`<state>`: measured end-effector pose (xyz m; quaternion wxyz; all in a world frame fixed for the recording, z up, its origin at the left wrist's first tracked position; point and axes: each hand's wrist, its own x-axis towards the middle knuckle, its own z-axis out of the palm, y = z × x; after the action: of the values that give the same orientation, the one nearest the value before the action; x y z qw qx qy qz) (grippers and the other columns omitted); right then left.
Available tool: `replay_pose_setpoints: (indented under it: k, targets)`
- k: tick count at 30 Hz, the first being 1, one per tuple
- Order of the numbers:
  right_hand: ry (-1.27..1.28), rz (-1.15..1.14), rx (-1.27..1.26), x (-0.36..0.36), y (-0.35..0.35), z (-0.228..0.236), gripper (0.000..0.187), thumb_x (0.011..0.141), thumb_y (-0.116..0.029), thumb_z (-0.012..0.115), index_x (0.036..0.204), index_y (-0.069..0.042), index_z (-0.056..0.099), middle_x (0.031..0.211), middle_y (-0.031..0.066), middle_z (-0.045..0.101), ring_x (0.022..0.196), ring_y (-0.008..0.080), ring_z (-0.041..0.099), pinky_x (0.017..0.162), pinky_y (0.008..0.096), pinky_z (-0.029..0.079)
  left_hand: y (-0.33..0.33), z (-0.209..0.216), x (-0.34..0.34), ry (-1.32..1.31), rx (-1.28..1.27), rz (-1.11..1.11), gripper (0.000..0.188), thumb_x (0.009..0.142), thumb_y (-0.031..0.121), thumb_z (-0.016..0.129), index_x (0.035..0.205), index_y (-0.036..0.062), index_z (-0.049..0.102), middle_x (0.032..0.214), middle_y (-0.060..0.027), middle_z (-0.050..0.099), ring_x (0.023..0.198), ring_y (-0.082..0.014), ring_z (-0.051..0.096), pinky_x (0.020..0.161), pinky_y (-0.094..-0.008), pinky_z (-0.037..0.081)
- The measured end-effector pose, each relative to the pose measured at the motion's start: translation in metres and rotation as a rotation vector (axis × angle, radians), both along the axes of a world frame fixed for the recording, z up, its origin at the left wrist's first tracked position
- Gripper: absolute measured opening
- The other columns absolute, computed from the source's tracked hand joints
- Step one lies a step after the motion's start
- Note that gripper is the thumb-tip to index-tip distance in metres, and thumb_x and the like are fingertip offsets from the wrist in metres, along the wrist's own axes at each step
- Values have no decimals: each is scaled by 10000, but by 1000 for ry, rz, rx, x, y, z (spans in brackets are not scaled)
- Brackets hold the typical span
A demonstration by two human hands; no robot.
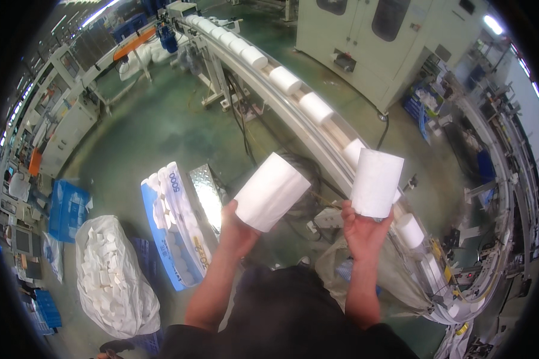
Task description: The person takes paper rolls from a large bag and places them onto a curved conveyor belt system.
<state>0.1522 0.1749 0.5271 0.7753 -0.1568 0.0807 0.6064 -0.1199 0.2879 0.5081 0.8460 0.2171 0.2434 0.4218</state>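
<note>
The left hand (239, 235) grasps a white roll (272, 192) lying toward 1 o'clock, its long axis slanting likewise, while the right hand (366, 233), nearer the conveyor (293, 121), clasps a second roll (377, 184) toward 12 o'clock, its rear fingers seemingly hidden.

On my feed, a tilted white cylindrical roll (273, 192) partly hides the bare left hand (241, 236), and black clothing (281, 317) is cropped below.

A lamp (493, 24) glares at two o'clock, a metal plate (208, 194) shines toward nine, and bent edges darken, perhaps blurred.
</note>
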Motion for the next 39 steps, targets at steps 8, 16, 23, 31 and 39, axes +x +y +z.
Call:
replay_pose_setpoints:
  k: [8, 16, 23, 31, 39]
  targets:
    - [0, -12, 21, 6, -5, -2, 873, 908, -720, 471, 1399, 2, 474, 1154, 301, 556, 881, 342, 623, 734, 380, 607, 9, 23, 8, -292, -139, -162, 783, 914, 622, 360, 1500, 105, 404, 1418, -191, 544, 1127, -463, 611, 743, -466, 526]
    - [-79, -39, -31, 7, -8, -6, 882, 913, -737, 432, 1370, 15, 498, 1079, 292, 594, 854, 337, 629, 729, 378, 607, 3, 21, 15, 326, 461, 182, 884, 740, 438, 730, 1458, 61, 378, 1420, -194, 492, 1224, -439, 545, 897, -512, 510]
    - [-143, -114, -169, 5, -17, -9, 866, 911, -743, 420, 1319, 13, 538, 1043, 274, 622, 806, 304, 631, 668, 347, 566, 19, 32, 2, 910, 1732, 574, 978, 544, 225, 910, 1364, 78, 398, 1360, -223, 461, 1245, -441, 498, 996, -529, 450]
    - [-154, -117, -64, 11, -35, -26, 741, 966, -682, 360, 1353, -73, 532, 1103, 171, 656, 835, 308, 649, 706, 395, 568, 28, 6, 16, 990, 1752, 460, 1040, 519, 266, 910, 1397, 54, 396, 1416, -224, 438, 1290, -464, 469, 1048, -581, 410]
    - [-316, -98, -83, 20, -81, -97, 646, 1007, -587, 382, 1471, -137, 376, 1254, 155, 616, 928, 354, 657, 747, 486, 561, -10, -82, 21, 845, 868, 142, 835, 702, 71, 643, 1473, 20, 326, 1418, -197, 397, 1336, -343, 427, 1129, -475, 354]
